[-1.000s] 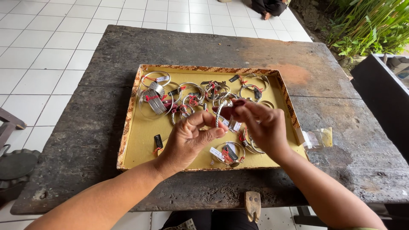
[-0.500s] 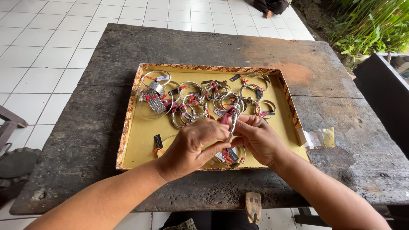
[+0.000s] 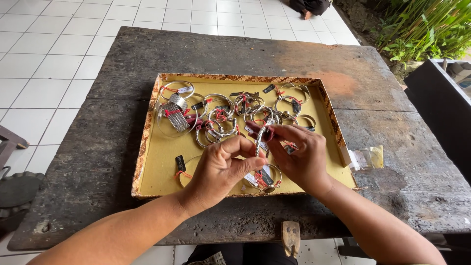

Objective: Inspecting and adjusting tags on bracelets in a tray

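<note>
while both hands are working above the tray, the following is showing:

left hand: left hand (image 3: 221,164) is curling its fingers inward, thumb and forefinger pinching the lower part of a twisted bangle (image 3: 259,141); it is holding the bangle, not spread wide.

right hand: right hand (image 3: 300,154) is closing its fingertips on the upper part of the same bangle, where a dark red tie is sitting; it is gripping narrowly.

bangle position: twisted bangle is standing nearly upright between the two hands, lifted above the middle of the tray, clear of the other pieces.

tray: shallow tray (image 3: 152,162) with a yellow floor and a patterned brown rim is lying flat on the table.

tray contents: pile of silver bangles (image 3: 221,115) with red strings and small tags is lying across the far half; a wide ribbed cuff (image 3: 176,117) is lying at the far left; one tagged bangle (image 3: 265,179) is lying near the front rim, under the hands.

table: dark weathered wooden table (image 3: 122,73) is standing on white floor tiles.

beside the tray: small clear bags (image 3: 368,158) are lying on the table just right of the tray.
</note>
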